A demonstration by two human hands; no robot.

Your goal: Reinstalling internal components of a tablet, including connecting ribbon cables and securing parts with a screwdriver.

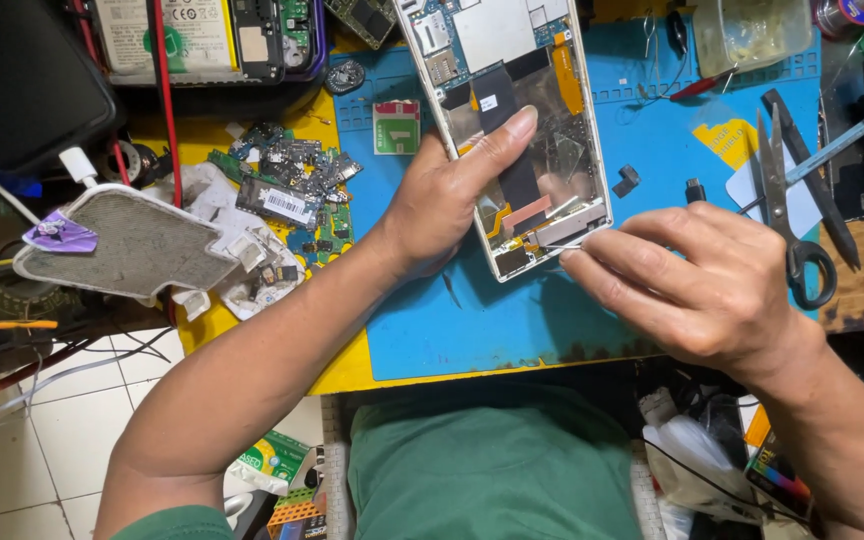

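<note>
Step in hand: probing the lower end of the opened phone [512,120] on the blue mat [652,150]. Left hand [442,205] grips the phone; right hand [697,285] pinches thin tweezers [560,247]. Next move likely needs a steady, fine tip.

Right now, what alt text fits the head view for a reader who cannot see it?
The left hand steadies an opened white-framed phone on a blue work mat while the right hand pinches a thin metal tool at its lower edge. Black-handled scissors lie to the right.

Opened phone [512,120] top cut off by the frame edge, left side hidden under left hand [442,205], right hand's [697,290] thin tool barely discernible
</note>
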